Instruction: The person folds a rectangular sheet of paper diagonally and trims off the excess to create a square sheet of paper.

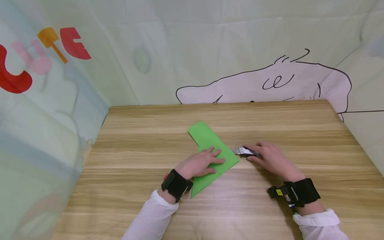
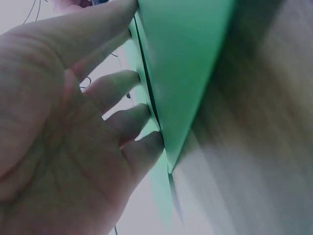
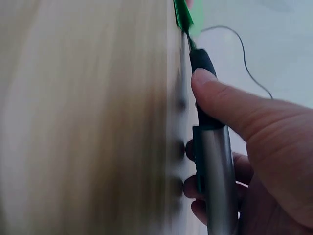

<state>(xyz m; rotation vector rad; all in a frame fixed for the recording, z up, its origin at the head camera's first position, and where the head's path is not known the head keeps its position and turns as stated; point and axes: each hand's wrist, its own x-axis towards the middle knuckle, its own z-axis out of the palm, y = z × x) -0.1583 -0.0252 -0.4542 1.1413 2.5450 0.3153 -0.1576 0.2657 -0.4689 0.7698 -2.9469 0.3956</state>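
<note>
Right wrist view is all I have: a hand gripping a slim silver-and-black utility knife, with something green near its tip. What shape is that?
Observer: In the head view it is a flat sheet of green paper, angled like a boomerang.
Operator: Is anything resting on it?
Observer: Yes, a bare left hand, fingers spread.
Operator: And what decorates the place, beyond the wood-grain table?
Observer: A pale printed backdrop shows the colourful word CUTE at the picture's left.

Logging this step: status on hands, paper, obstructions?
Left hand resting on folded green paper. Right hand gripping utility knife, blade at paper's edge. No obstruction visible between knife and paper.
</note>
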